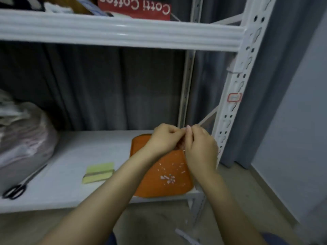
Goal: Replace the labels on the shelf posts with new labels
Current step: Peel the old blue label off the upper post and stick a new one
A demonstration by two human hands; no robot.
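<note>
Left hand (163, 138) and right hand (200, 147) are pinching together, fingers curled, over an orange tray (159, 184). Held item: cannot tell.

Left hand (162, 138) and right hand (200, 149) are bare, as are both forearms. One of the right fingers (188, 127) shows a short pale nail. Dark blue clothing (111, 239) lies at the near edge.

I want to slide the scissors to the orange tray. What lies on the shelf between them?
In the head view, a yellow-green pad lies between the scissors and the orange tray; the rest of that shelf stretch is bare.
</note>
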